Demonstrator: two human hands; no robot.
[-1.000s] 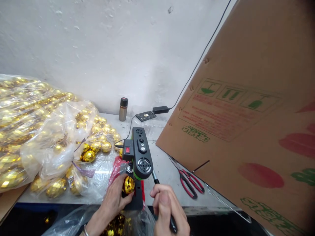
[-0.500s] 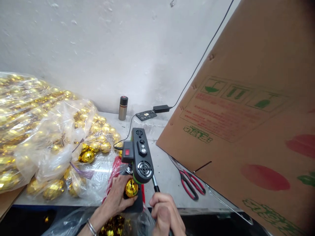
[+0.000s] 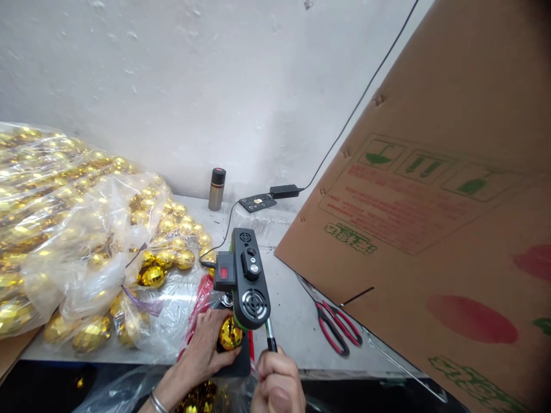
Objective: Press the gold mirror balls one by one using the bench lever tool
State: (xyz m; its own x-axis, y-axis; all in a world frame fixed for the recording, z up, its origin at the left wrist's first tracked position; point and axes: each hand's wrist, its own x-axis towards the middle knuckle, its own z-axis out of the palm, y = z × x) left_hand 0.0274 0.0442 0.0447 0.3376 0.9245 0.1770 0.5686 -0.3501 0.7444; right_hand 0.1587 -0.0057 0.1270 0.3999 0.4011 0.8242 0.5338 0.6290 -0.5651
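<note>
My left hand (image 3: 210, 340) is curled round a shiny gold faceted ball (image 3: 230, 333), thumb on its near side and fingers on its far side. The ball sits on the black base (image 3: 242, 362) of a small bench machine (image 3: 250, 278), under the machine's long black head. A metal lever (image 3: 270, 332) with a black grip comes out of the machine's right side. My right hand (image 3: 279, 380) is closed round that lever's grip. The underside of the head, where it meets the ball, is hidden.
Clear plastic bags of gold balls (image 3: 86, 212) fill the left. Red-handled scissors (image 3: 338, 327) lie on the right beside a big leaning cardboard box (image 3: 408, 172). A flask (image 3: 216, 189), a power adapter (image 3: 284, 191) and a black patterned panel (image 3: 257, 202) stand at the back.
My right hand has moved left and slightly down with the lever, which now stands steeper. My left hand stays at the ball. The view has shifted slightly.
</note>
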